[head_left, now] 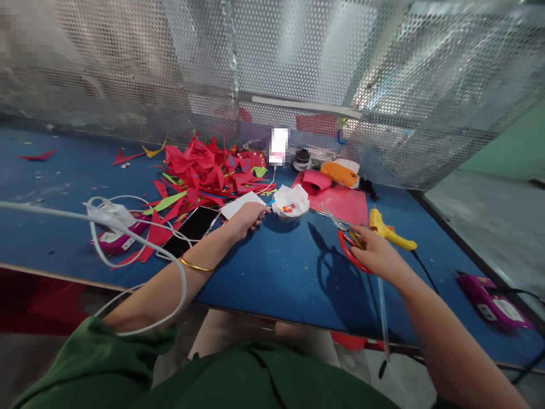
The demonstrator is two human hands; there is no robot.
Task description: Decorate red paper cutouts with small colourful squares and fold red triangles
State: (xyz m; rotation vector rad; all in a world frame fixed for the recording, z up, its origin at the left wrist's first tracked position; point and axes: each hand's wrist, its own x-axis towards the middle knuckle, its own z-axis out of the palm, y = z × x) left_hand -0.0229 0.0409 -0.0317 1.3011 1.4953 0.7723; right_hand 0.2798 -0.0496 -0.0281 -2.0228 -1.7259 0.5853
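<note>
My left hand (248, 220) is closed at the left side of a white paper-lined bowl (300, 196), which has small red and yellow pieces inside. A small blue item (271, 203) shows at its fingertips, too small to name. My right hand (371, 250) is wrapped round the red handles of scissors (346, 244), raised over the blue table with the blades toward the bowl. Behind the left hand lies a white paper (242, 205). A yellow glue gun (389, 232) rests just beyond the right hand.
A heap of red paper cuttings (204, 165), a dark phone (193, 230) and a white cable (185, 278) are at left. Red sheets (340, 204), an orange packet (339, 174) and a black-lidded jar (302, 161) stand behind. A purple device (496, 301) sits at right.
</note>
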